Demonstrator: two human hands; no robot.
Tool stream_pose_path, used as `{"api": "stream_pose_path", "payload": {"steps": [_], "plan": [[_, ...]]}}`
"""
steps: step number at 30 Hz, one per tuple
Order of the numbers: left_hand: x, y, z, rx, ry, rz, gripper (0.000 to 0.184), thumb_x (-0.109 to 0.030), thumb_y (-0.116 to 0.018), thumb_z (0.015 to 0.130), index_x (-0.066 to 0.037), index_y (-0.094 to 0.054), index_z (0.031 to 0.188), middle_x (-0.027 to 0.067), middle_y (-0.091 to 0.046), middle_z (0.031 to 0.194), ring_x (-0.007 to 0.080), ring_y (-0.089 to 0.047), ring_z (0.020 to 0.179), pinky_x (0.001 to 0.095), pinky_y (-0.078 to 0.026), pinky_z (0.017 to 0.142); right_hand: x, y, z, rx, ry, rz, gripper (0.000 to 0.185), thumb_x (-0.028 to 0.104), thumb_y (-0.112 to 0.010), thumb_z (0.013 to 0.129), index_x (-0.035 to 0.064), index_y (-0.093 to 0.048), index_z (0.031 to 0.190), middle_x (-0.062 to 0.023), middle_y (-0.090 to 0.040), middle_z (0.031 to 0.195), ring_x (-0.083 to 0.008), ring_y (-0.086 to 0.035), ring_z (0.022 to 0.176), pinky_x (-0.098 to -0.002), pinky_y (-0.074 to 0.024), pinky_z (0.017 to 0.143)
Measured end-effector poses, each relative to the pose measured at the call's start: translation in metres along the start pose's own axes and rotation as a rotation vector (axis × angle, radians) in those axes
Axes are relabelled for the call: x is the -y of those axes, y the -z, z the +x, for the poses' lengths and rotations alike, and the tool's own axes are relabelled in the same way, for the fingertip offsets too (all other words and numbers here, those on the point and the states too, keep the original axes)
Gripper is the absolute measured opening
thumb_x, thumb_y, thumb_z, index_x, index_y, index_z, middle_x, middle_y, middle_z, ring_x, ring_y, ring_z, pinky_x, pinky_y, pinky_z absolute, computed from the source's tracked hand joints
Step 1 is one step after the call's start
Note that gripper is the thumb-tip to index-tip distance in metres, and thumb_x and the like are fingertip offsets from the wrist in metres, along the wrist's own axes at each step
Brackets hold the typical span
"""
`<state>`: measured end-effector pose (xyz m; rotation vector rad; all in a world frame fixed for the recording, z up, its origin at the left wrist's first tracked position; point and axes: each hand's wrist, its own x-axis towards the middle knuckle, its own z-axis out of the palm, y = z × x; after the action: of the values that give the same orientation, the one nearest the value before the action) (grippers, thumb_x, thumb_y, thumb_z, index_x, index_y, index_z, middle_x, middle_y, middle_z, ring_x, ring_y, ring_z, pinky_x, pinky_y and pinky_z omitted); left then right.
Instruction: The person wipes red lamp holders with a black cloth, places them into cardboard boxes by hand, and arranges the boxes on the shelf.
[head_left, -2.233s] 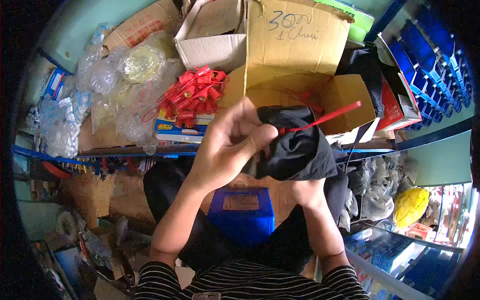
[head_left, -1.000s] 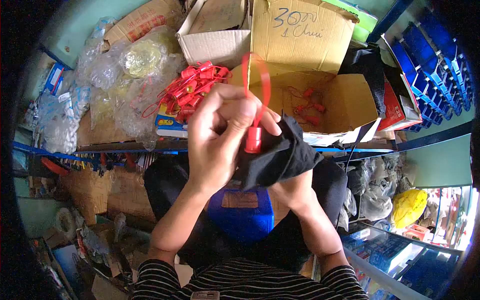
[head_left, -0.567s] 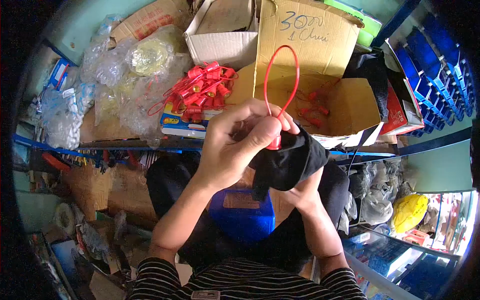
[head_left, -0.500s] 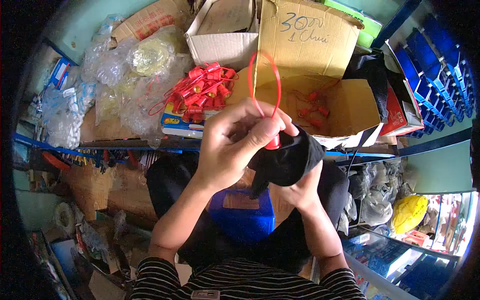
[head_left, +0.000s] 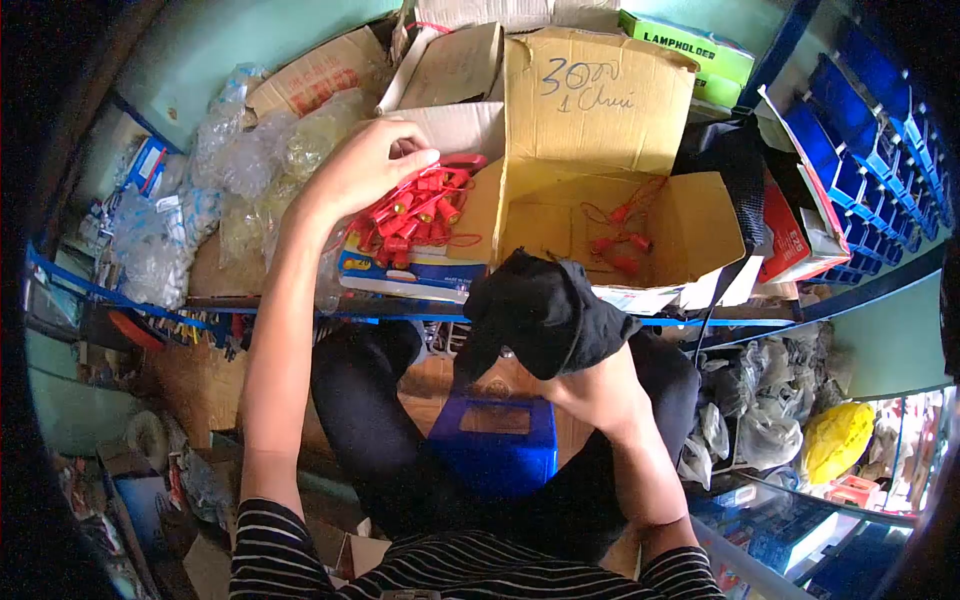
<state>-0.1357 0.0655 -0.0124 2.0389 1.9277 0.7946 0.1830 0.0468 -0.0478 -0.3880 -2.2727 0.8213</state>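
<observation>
Over the pile of red lamp holders with red wires (head_left: 412, 215), my left hand (head_left: 375, 165) is curved, a gap showing between thumb and fingers. Its thumb tip is right at the top of the pile, beside a red wire; no lamp holder can be made out inside the hand. My right hand (head_left: 598, 392), above my lap, grips a bunched black cloth (head_left: 548, 310). The cloth covers most of its fingers. A few more red lamp holders (head_left: 625, 258) lie inside the open cardboard box (head_left: 700, 220).
Clear plastic bags (head_left: 240, 170) lie left of the pile. A white carton (head_left: 455, 125) stands behind it, and green lampholder boxes (head_left: 690, 45) are at the back. Below the bench's blue edge (head_left: 740, 318), a blue bin (head_left: 495, 440) sits between my legs. Blue racks (head_left: 880, 130) line the right.
My left hand has moved from the cloth, where it held a red wire loop and lamp holder, up and left to the pile. My right hand keeps the cloth, now slightly lower.
</observation>
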Motion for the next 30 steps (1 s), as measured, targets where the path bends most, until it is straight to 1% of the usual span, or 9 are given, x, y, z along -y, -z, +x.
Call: {"api": "stream_pose_path", "payload": {"steps": [3, 7, 10, 14, 18, 22, 25, 27, 30], "plan": [[-0.061, -0.001, -0.016, -0.266, -0.036, -0.044, 0.025, -0.026, -0.07, 0.092, -0.001, -0.068, 0.089, 0.0061, -0.066, 0.083, 0.0139, -0.061, 0.075, 0.0296, -0.048, 0.069, -0.004, 0.0, 0.0, -0.035, 0.024, -0.013, 0.039, 0.007, -0.068, 0.074, 0.0063, -0.066, 0.113, -0.0183, -0.065, 0.113, -0.0412, -0.061, 0.104, -0.0438, -0.0493, 0.091], [-0.139, -0.01, -0.058, 0.052, -0.44, -0.217, 0.03, -0.021, -0.084, 0.078, -0.001, -0.063, 0.083, 0.0055, -0.062, 0.078, 0.0195, -0.061, 0.071, 0.0336, -0.049, 0.067, 0.0, -0.007, -0.003, -0.247, -0.051, -0.029, 0.037, 0.005, -0.068, 0.074, 0.0057, -0.066, 0.111, -0.0183, -0.067, 0.107, -0.0401, -0.063, 0.097, -0.0421, -0.0509, 0.086], [-0.152, -0.03, -0.062, -0.096, -0.498, -0.01, 0.023, -0.009, -0.082, 0.077, -0.001, -0.061, 0.082, 0.0095, -0.059, 0.074, 0.0236, -0.06, 0.067, 0.0341, -0.048, 0.064, -0.002, -0.009, 0.003, -0.315, -0.097, 0.028, 0.032, 0.003, -0.068, 0.078, 0.0032, -0.066, 0.11, -0.0183, -0.067, 0.102, -0.0382, -0.063, 0.095, -0.04, -0.0504, 0.084], [-0.163, -0.032, -0.063, -0.076, -0.348, -0.134, 0.024, -0.01, -0.082, 0.078, -0.001, -0.061, 0.083, 0.0089, -0.06, 0.075, 0.0228, -0.06, 0.069, 0.0338, -0.048, 0.064, -0.005, -0.007, 0.001, -0.46, 0.026, 0.161, 0.031, 0.001, -0.069, 0.079, 0.0005, -0.065, 0.11, -0.0174, -0.066, 0.1, -0.0351, -0.064, 0.094, -0.039, -0.0496, 0.084], [-0.179, -0.046, -0.069, -0.062, -0.304, -0.153, 0.022, -0.008, -0.079, 0.082, -0.001, -0.061, 0.092, 0.0099, -0.062, 0.081, 0.0243, -0.062, 0.073, 0.0356, -0.049, 0.066, -0.013, -0.002, -0.003, -0.399, -0.002, 0.214, 0.043, 0.002, -0.064, 0.072, 0.0051, -0.061, 0.115, -0.0198, -0.062, 0.109, -0.0432, -0.057, 0.102, -0.0458, -0.0469, 0.088], [-0.18, -0.059, -0.069, -0.15, -0.397, -0.1, 0.018, -0.002, -0.076, 0.081, -0.002, -0.06, 0.088, 0.0106, -0.061, 0.078, 0.0281, -0.061, 0.07, 0.0382, -0.049, 0.065, -0.022, -0.005, -0.003, -0.498, 0.057, 0.135, 0.051, -0.001, -0.062, 0.071, 0.0032, -0.061, 0.122, -0.02, -0.064, 0.109, -0.0426, -0.059, 0.101, -0.045, -0.0483, 0.085], [-0.19, -0.051, -0.073, -0.06, -0.499, -0.193, 0.016, -0.003, -0.074, 0.08, -0.004, -0.059, 0.085, 0.0094, -0.06, 0.077, 0.0266, -0.059, 0.066, 0.0369, -0.049, 0.062, -0.012, 0.01, -0.004, -0.338, -0.089, 0.201, 0.035, 0.004, -0.066, 0.077, 0.0008, -0.064, 0.112, -0.021, -0.064, 0.105, -0.041, -0.061, 0.095, -0.044, -0.0485, 0.084], [-0.198, -0.05, -0.078, 0.025, -0.51, -0.216, 0.015, -0.004, -0.074, 0.081, -0.004, -0.059, 0.084, 0.0092, -0.06, 0.077, 0.0267, -0.059, 0.066, 0.0361, -0.049, 0.062, -0.01, 0.015, -0.017, -0.321, -0.278, 0.038, 0.04, 0.023, -0.067, 0.087, 0.0046, -0.064, 0.122, -0.0193, -0.064, 0.122, -0.0321, -0.06, 0.118, -0.0393, -0.0448, 0.102], [-0.197, -0.059, -0.072, 0.024, -0.508, -0.174, 0.015, -0.006, -0.078, 0.079, -0.004, -0.063, 0.081, 0.0073, -0.062, 0.073, 0.0228, -0.06, 0.065, 0.0362, -0.046, 0.064, -0.021, 0.013, -0.02, -0.404, -0.212, 0.226, 0.039, 0.012, -0.064, 0.092, -0.0015, -0.058, 0.127, -0.0155, -0.064, 0.124, -0.0261, -0.061, 0.115, -0.0365, -0.0476, 0.1]]}}
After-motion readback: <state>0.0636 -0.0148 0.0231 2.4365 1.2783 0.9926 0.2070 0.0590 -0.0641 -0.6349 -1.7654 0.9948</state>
